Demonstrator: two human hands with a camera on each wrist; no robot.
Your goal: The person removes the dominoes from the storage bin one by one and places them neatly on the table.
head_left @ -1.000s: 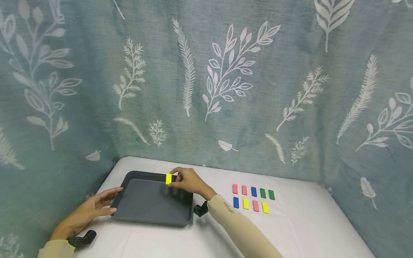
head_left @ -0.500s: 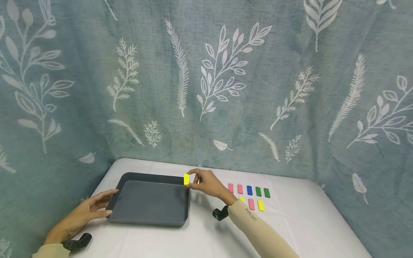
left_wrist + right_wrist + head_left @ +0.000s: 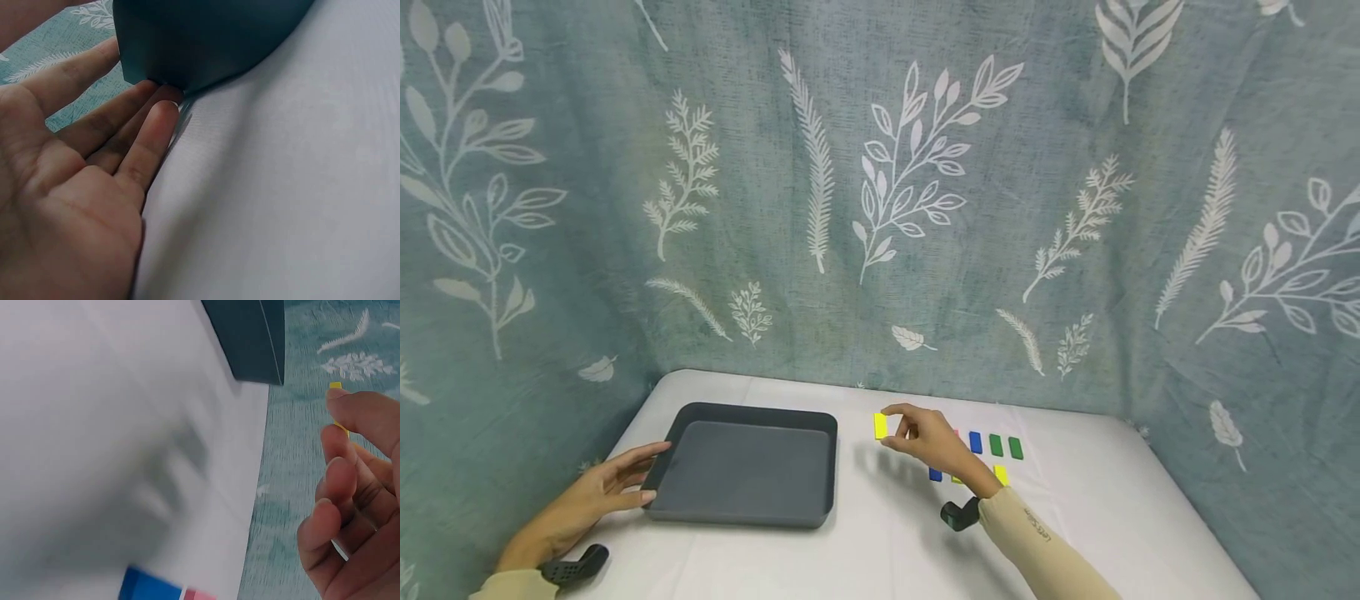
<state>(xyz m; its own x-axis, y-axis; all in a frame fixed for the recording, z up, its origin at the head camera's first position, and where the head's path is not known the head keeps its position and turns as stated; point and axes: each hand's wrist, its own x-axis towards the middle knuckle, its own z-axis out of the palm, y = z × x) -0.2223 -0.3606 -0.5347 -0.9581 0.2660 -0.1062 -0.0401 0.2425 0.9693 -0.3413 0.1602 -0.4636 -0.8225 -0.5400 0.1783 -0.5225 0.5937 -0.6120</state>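
Note:
A small yellow block is pinched between the thumb and fingertips of my right hand, held up over the table to the right of the grey tray. In the right wrist view only slivers of the yellow block show past the thumb and fingers. Nothing lies in the tray. My left hand touches the tray's left side with fingers extended. The left wrist view shows its fingertips right at the tray's lower corner.
Right of the tray lie two rows of blocks, among them green, blue and yellow ones; my right hand and forearm cover some. A leaf-patterned curtain surrounds the white table at the back and sides.
My right hand has carried the yellow block rightward, from over the tray's back right corner to beyond its right edge. My left hand stays at the tray. The head view has shifted slightly.

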